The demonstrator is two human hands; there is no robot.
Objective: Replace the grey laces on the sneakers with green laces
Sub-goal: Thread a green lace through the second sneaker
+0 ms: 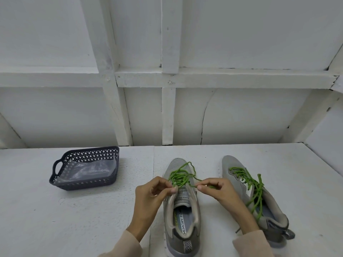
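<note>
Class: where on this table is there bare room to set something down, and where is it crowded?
Bare: the table in front of the basket, and the stretch between basket and the sneaker being laced. Crowded: around that sneaker and the other sneaker, where left hand and right hand pinch the green lace.

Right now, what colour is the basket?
The basket is dark grey-blue, with a diamond-hole pattern; the head view shows it.

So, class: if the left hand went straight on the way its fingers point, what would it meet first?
The left hand would probably first meet the tongue of the grey mesh sneaker, under the green cord lace it pinches; beyond that, the right hand. Depth is unclear.
</note>
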